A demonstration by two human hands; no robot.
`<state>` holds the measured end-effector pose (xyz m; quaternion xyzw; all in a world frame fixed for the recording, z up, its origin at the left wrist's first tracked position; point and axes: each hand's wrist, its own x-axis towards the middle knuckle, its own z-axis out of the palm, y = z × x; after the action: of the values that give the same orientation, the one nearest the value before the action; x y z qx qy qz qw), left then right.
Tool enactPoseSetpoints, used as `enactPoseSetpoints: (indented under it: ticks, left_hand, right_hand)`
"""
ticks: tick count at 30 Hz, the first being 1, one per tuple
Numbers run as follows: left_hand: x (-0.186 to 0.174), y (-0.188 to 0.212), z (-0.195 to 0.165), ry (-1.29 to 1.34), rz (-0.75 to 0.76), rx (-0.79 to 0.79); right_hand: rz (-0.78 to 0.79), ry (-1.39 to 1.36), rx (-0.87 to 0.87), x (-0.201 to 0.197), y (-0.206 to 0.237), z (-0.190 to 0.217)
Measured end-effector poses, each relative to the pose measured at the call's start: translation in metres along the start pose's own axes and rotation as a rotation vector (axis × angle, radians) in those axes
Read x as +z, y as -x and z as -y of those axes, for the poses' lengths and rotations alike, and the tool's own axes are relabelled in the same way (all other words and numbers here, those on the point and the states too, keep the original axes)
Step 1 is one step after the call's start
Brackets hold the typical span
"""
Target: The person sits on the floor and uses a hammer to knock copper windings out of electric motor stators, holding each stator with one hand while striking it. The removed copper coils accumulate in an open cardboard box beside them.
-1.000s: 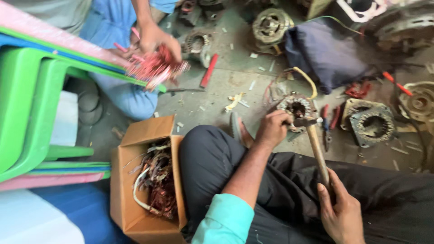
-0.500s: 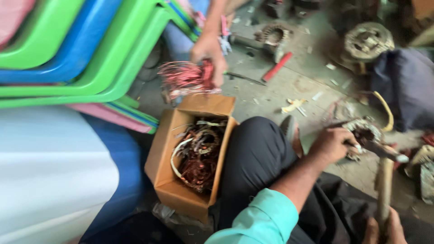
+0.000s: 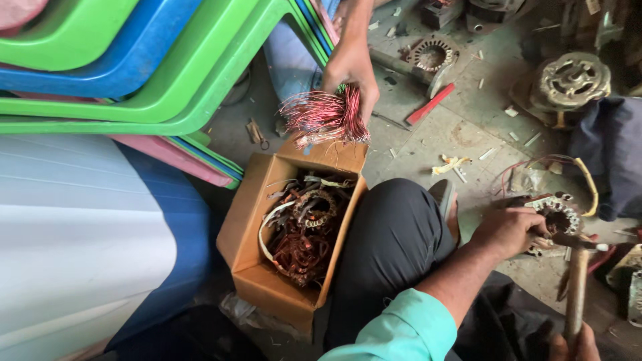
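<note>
Round metal stator [image 3: 558,217] on floor, wooden-handled hammer [image 3: 576,291] seemingly upon it.

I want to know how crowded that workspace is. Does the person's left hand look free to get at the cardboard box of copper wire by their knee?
Probably not right away. The left hand is pressed on the motor stator, and the raised knee sits between it and the cardboard box. The box's open top is otherwise unobstructed.

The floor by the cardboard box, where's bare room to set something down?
The barest patch of floor lies between the red-handled tool, the cardboard box and the left hand on the motor stator, with only scraps. Crowded: the motor parts top right and the full box.
</note>
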<state>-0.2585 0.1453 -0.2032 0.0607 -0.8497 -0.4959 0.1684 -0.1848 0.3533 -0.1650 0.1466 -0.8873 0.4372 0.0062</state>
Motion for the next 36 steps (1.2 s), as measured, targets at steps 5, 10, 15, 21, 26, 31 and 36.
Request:
enactPoseSetpoints:
  ticks: [5,10,15,21,26,31,36]
  left_hand:
    - [0.001,0.000,0.002,0.071,-0.027,0.003]
    - [0.004,-0.002,-0.004,0.104,-0.010,-0.007]
    - [0.007,-0.002,-0.001,0.093,-0.072,0.093]
    - [0.015,-0.003,-0.005,0.123,-0.020,-0.017]
    - [0.004,0.002,-0.008,0.023,-0.050,0.057]
    - [0.010,-0.005,-0.005,0.083,-0.088,0.019]
    - [0.019,-0.003,-0.003,0.107,-0.027,0.006]
  right_hand:
    - [-0.124,0.036,-0.075,-0.004,0.015,0.007]
    - [-0.053,0.227,0.355,-0.010,0.039,0.007]
    - [-0.133,0.022,-0.139,-0.009,0.046,0.012]
    - [-0.132,0.253,0.107,-0.027,0.054,0.025]
    - [-0.062,0.223,0.173,-0.024,0.052,0.035]
    - [-0.134,0.227,0.094,-0.027,0.048,0.037]
    - [0.012,0.244,0.319,-0.035,0.049,0.041]
